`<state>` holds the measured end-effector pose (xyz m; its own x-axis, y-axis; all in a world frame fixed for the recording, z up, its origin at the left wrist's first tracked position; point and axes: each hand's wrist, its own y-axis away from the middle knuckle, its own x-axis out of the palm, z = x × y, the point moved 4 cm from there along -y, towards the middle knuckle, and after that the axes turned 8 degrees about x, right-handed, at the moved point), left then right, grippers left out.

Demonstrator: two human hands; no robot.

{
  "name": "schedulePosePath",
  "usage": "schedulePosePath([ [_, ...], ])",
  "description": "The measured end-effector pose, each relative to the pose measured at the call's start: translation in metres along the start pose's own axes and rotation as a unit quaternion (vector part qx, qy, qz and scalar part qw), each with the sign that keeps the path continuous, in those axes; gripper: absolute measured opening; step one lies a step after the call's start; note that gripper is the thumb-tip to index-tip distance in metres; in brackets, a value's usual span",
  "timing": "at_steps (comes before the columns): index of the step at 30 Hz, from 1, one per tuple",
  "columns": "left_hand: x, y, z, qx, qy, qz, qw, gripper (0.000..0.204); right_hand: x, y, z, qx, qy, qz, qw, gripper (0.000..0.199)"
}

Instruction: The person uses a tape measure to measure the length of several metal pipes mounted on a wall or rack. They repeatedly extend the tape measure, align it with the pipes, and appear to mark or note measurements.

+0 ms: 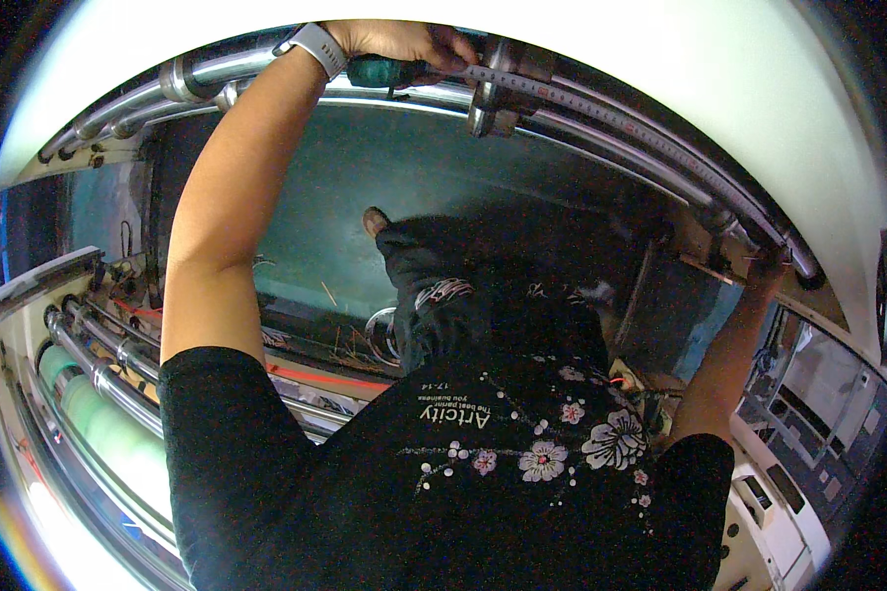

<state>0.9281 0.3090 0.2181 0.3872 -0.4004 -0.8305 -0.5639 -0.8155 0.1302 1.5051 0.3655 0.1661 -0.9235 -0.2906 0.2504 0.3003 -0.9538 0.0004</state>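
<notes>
My left hand (392,41), with a grey watch (317,47) on the wrist, is closed at the top around a tape measure with a dark green case (380,72). The pulled-out metal blade (601,112) runs from beside my left fingers along a long shiny roller to the far right. There my right hand (769,267) is closed at the blade's far end, by the roller's tip. Its fingertips are small and partly in shade. A metal collar (483,108) sits on the bars just right of my left hand.
Several chrome bars (229,67) with collars cross the top below a white panel (660,44). More rollers and a pale green drum (108,419) lie at lower left. Loose wires (355,347) and a red strip (325,378) are near my body. My bare foot (375,221) stands on the dark floor.
</notes>
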Motion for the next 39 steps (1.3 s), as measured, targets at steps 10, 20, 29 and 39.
schedulePosePath([
  [10,-0.002,0.003,0.002,0.004,-0.015,-0.017,1.000,0.021,-0.075,-0.002,-0.024,-0.036,-0.080,-0.106,0.990,0.028],
  [20,0.000,0.008,0.002,-0.017,-0.059,-0.055,0.997,0.021,-0.084,-0.008,-0.039,-0.024,-0.095,-0.345,0.934,0.011],
  [29,0.051,0.011,0.014,-0.058,0.257,0.013,0.964,0.016,-0.084,0.024,-0.048,0.009,-0.081,-0.428,0.900,0.025],
  [39,0.122,0.006,0.021,-0.115,0.295,0.025,0.948,0.020,-0.135,0.012,-0.146,0.057,-0.167,-0.357,0.917,0.026],
])
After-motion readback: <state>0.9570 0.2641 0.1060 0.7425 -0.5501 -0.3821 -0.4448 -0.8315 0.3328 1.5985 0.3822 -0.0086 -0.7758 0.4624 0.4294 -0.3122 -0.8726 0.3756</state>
